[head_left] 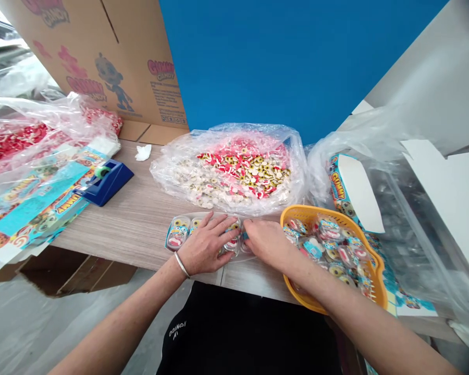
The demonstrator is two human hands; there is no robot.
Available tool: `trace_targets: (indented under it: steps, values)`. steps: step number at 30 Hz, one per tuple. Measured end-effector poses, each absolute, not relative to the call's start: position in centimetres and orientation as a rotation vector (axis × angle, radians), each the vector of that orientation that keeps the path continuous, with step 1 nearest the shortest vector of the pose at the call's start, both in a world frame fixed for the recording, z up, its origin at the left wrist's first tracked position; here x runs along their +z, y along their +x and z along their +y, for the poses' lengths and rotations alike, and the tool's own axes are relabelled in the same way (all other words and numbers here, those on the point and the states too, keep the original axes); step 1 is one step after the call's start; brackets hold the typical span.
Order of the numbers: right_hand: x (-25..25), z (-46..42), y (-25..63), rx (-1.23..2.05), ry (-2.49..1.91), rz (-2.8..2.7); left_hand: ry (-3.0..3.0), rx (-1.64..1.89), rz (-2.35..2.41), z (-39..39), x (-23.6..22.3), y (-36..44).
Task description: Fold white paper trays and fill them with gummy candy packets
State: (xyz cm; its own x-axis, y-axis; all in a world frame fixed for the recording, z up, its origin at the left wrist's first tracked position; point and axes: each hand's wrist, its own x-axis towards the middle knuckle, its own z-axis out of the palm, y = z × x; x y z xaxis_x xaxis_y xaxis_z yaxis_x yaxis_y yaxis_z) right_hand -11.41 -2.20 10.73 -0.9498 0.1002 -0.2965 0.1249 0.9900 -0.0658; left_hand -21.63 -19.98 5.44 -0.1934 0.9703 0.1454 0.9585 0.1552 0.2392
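Lying open with fingers spread, the left hand (pixel 207 245) covers a row of clear gummy candy packs (pixel 179 233), while the right hand (pixel 268 242) curves over the row's right end, its grip impossible to tell. Even, light pressure suits the row, whose long axis runs left-right along the near table (pixel 140 229) edge, beside an orange basket (pixel 371 255).

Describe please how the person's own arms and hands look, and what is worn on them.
The left forearm and right forearm are bare, with no sleeves, and the left hand and right hand wear no gloves. A thin silver bangle circles the left wrist. Below them, a black top with small white lettering shows.
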Motion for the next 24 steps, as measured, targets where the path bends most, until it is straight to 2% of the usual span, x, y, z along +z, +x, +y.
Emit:
trace_targets:
  steps: [6, 8, 11, 14, 16, 20, 24]
  values:
    - [12.6, -1.9, -10.7, -0.224, 0.079, 2.879, 2.015, 0.467, 2.363, -20.0, 5.2, -21.8]
    - [14.3, -0.5, -9.5, -0.225, 0.267, 2.927, 2.03, 0.47, 2.365, -19.9, 5.0, -22.0]
    - [16.2, 3.5, -6.9, -0.068, 0.786, 2.891, 2.049, 0.501, 2.367, -19.8, 4.7, -22.1]
    - [15.9, 8.2, -4.3, 0.198, 1.16, 2.677, 2.063, 0.499, 2.376, -19.8, 4.6, -22.2]
    - [14.7, 10.6, -3.2, 0.22, 1.216, 2.593, 2.072, 0.479, 2.384, -19.8, 4.7, -22.2]
    - [12.7, 12.7, -2.4, 0.07, 1.255, 2.624, 2.09, 0.447, 2.381, -19.8, 4.7, -22.2]
    - [12.8, 12.8, -2.1, -0.209, 1.272, 2.78, 2.078, 0.445, 2.385, -19.8, 4.8, -22.1]
